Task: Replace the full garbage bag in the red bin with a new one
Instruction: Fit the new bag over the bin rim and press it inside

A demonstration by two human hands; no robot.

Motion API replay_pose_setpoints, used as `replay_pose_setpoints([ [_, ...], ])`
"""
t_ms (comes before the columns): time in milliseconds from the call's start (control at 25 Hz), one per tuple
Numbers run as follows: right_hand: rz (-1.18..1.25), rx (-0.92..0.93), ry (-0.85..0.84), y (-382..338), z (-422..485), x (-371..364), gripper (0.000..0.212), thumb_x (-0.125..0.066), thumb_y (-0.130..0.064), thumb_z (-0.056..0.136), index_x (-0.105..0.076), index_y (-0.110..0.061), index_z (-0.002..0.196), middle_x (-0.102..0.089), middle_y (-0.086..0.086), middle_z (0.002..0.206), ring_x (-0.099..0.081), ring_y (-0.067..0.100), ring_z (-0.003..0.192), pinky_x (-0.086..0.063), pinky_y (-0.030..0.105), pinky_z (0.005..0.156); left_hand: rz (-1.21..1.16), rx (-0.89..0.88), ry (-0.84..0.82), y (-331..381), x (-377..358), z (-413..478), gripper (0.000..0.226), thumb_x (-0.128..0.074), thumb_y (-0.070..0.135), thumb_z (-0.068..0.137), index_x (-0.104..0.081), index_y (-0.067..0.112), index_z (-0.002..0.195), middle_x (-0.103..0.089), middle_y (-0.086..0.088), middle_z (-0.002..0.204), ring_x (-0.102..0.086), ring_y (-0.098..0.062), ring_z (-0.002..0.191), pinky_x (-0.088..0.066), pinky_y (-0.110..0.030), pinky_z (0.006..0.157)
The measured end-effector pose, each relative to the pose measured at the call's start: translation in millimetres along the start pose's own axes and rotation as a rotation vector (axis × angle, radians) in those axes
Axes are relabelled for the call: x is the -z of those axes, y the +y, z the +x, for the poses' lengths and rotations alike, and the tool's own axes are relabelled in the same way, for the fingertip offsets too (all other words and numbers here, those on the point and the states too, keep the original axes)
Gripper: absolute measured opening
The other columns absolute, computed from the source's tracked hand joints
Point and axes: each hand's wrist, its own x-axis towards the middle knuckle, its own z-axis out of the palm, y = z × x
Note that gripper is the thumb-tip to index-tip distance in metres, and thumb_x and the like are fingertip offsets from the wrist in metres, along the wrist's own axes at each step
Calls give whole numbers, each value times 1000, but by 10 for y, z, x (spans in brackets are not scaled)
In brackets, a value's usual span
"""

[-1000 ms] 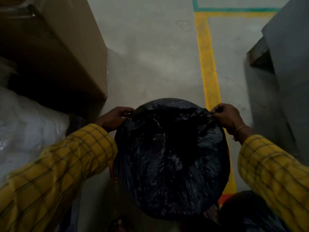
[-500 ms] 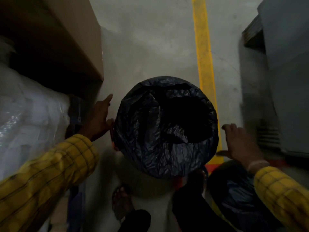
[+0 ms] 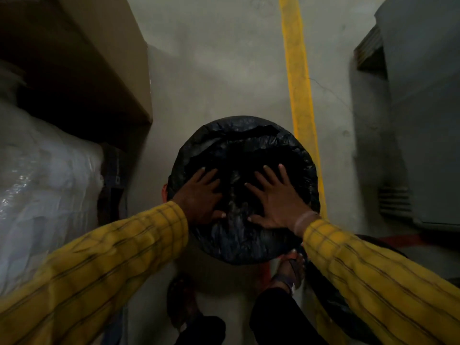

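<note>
**Both hands flat on the black liner in the bin's mouth**

I am looking straight down from the head camera at a grey concrete floor. One round red plastic bin stands at the centre. Only a sliver of red shows at its left edge, because one crinkled black plastic garbage bag is stretched over its rim and covers the opening.

Two hands are in view, in two yellow checked sleeves. The left hand lies flat on the left half of the bag, fingers straight and spread, gripping nothing. The right hand lies the same way on the right half, palm down on the plastic, with a pale band at the wrist.

Two feet show below the bin. One painted yellow line runs up the floor to the right of it. On the left are one brown cardboard box and one white plastic-wrapped bundle. On the right is one grey metal cabinet. A second dark bag sits low on the right, mostly hidden by the right sleeve.

Half a second ago the hands were outside the bin, one on each side, and the bag's mouth gaped open. A second ago both pinched the bag's far edge.
</note>
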Motion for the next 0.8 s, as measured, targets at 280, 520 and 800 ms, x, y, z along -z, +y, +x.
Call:
replay_pose_setpoints([
  [280, -8, -23, -583, 62, 234, -424, 91, -40, -79, 82, -28, -26, 156, -31, 7, 162, -22, 37, 150, -7, 60, 120, 32, -17, -361, 103, 96, 29, 41, -40, 39, 103, -59, 15, 130, -61, -10, 135, -55, -30, 129, -39, -42, 108],
  [520, 52, 110, 80, 11, 445, 46, 54, -62, -44, 80, -61, -12, 123, -66, 13, 116, -60, 38, 108, -42, 42, 90, 76, -218, 328, 131, 7, 290, 35, -60, 34, 85, -59, 17, 115, -64, -11, 109, -59, -35, 99, -45, -46, 87],
  [800, 100, -86, -295, 113, 512, -199, 98, -69, -58, 77, -26, -19, 155, -31, 15, 156, -22, 43, 145, -13, 59, 119, -113, 214, -188, -44, -29, 507, 82, -56, 42, 93, -15, 13, 157, -20, -22, 161, -16, -43, 149, -2, -60, 121],
])
